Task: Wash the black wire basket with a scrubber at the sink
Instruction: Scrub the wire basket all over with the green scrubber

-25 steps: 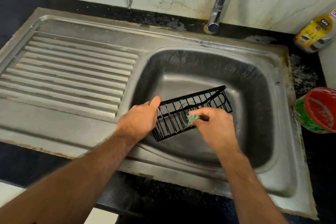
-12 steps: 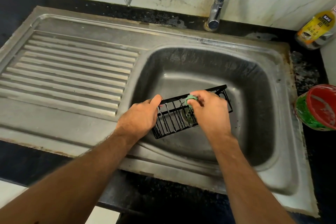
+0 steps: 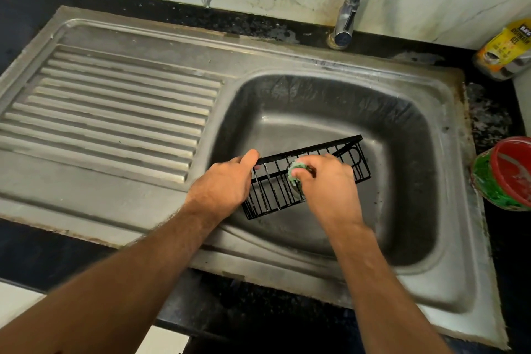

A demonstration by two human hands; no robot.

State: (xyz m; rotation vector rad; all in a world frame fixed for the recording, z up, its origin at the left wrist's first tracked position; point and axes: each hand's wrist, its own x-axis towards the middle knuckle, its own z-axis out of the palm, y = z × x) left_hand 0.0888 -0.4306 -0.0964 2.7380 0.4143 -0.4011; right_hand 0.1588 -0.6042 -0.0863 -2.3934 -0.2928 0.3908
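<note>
The black wire basket (image 3: pixel 270 195) hangs tilted over the steel sink bowl (image 3: pixel 402 181). My left hand (image 3: pixel 224 184) grips its left end, thumb on the top rail. My right hand (image 3: pixel 327 184) pinches a green scrubber (image 3: pixel 294 171) and presses it against the wires near the basket's middle. The right half of the basket is partly hidden behind my right hand.
A chrome tap (image 3: pixel 353 0) rises behind the bowl, with no water running. The ribbed draining board (image 3: pixel 115 112) lies to the left. On the dark counter at the right stand a red-lidded green tub (image 3: pixel 505 172) and a yellow-labelled bottle (image 3: pixel 505 49).
My right hand has moved the scrubber from the basket's lower front wires up towards the top rail and slightly back down. The left hand keeps the same hold.
</note>
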